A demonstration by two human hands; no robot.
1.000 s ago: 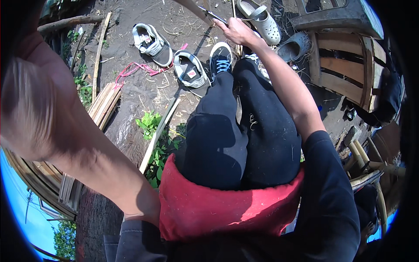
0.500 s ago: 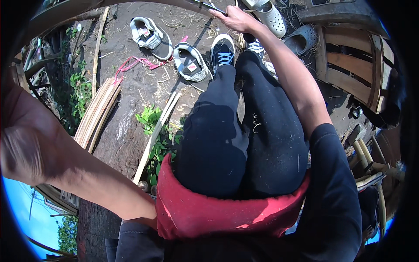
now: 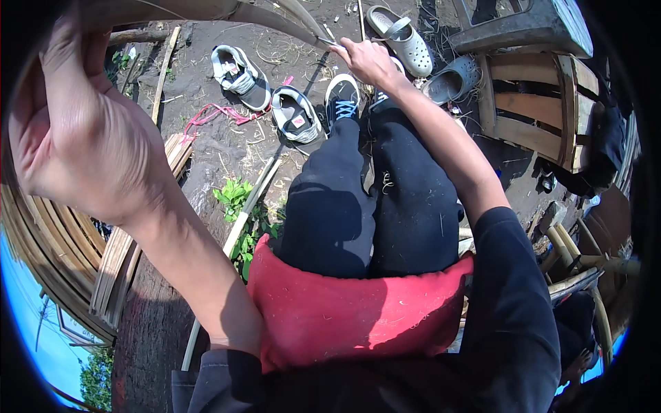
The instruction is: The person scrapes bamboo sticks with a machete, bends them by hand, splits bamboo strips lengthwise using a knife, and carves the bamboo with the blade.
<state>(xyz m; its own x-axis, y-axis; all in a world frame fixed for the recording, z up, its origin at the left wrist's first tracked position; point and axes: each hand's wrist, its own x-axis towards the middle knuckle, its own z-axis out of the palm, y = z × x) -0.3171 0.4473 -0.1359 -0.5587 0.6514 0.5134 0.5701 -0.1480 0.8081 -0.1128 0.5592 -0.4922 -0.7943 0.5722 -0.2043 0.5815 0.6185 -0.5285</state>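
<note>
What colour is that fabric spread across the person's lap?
The fabric is red; it shows best in the head view, the only one.

The left hand (image 3: 89, 131), a blur at nine o'clock a second ago and cut by the rim half a second ago, now stands sharper and higher, toward ten o'clock, its thumb raised and its fingers curled. The long strip (image 3: 206, 9), only a short piece near twelve o'clock at first, now spans from eleven to twelve. The right hand (image 3: 372, 62), near half past twelve, sits a little lower than half a second ago. The raised left forearm (image 3: 186, 248) now covers more of the slat bundle (image 3: 177, 150) toward ten o'clock, while the curved slats (image 3: 51, 241) between eight and nine, mostly hidden half a second ago, show again
</note>
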